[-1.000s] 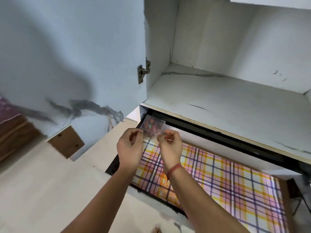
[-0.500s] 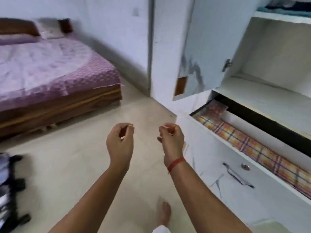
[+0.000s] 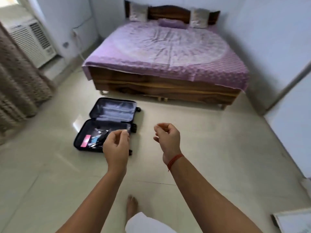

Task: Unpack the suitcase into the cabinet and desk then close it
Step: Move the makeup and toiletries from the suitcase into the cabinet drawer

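Observation:
A dark suitcase (image 3: 107,115) lies open flat on the pale floor in front of the bed. Its far half shows bare grey lining. The near half holds several small items, among them a pink flat packet (image 3: 85,140) and dark and blue pieces. My left hand (image 3: 116,145) hangs in the air in front of the suitcase's near right corner, fingers loosely curled, holding nothing. My right hand (image 3: 167,138) floats to the right over bare floor, also loosely curled and empty, a red thread on its wrist.
A wooden bed (image 3: 166,88) with a purple cover fills the far side. A curtain (image 3: 18,91) and an air cooler (image 3: 32,41) stand at the left. A white cabinet panel (image 3: 292,135) rises at the right. My bare foot (image 3: 132,206) is on the floor below.
My view has swung left, away from the cabinet drawer where both hands set down a small clear box, to the bed and suitcase. Both hands are now empty.

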